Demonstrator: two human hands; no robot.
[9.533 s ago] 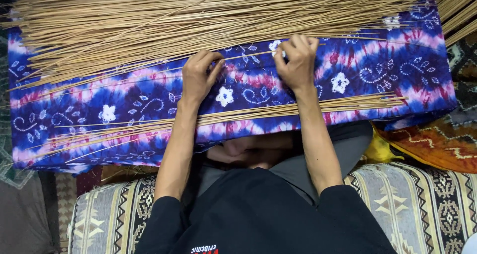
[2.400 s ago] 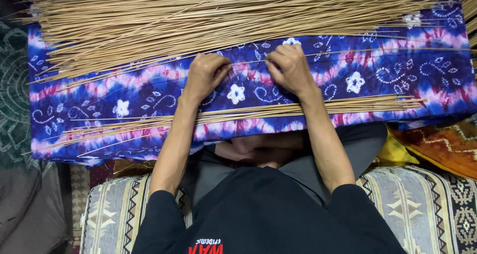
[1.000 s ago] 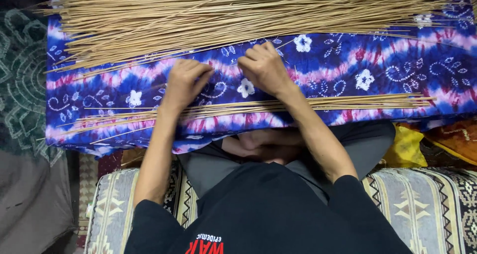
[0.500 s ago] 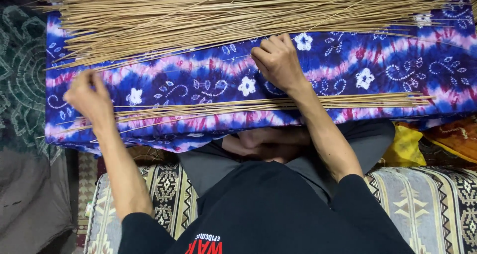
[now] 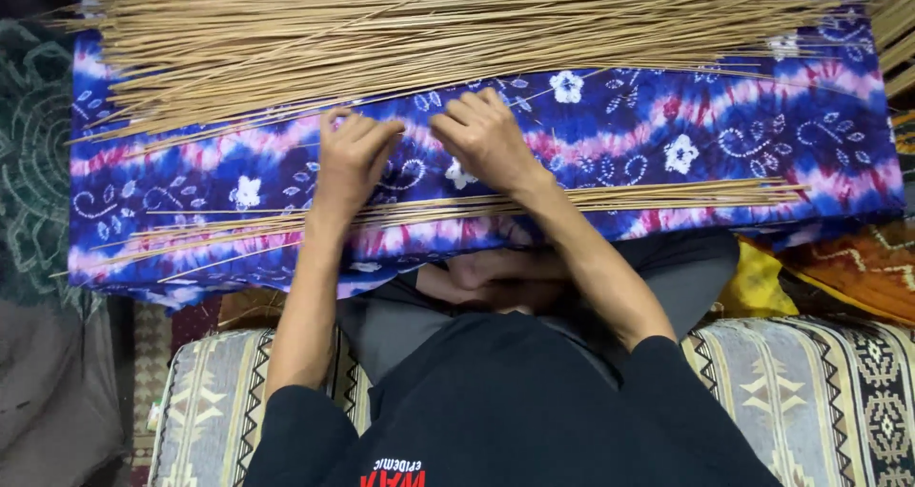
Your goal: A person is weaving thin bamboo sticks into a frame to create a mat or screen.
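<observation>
A blue-and-pink tie-dye cloth (image 5: 762,153) with white flowers covers the surface over the person's lap, beside a patterned cushion (image 5: 820,392). Both hands, left hand (image 5: 351,158) and right hand (image 5: 486,136), rest flat and empty, fingers spread. The big stick pile (image 5: 429,25) lies just beyond the fingertips; a thin stick row (image 5: 667,196) passes beneath the wrists.

The big pile of sticks (image 5: 457,30) runs off the frame at 12 and 3 o'clock. The forearms cover the middle of the smaller bundle (image 5: 667,196), and the cloth (image 5: 762,134) hides whatever it is draped over. Whether either hand (image 5: 353,158) pinches a stick cannot be told.
</observation>
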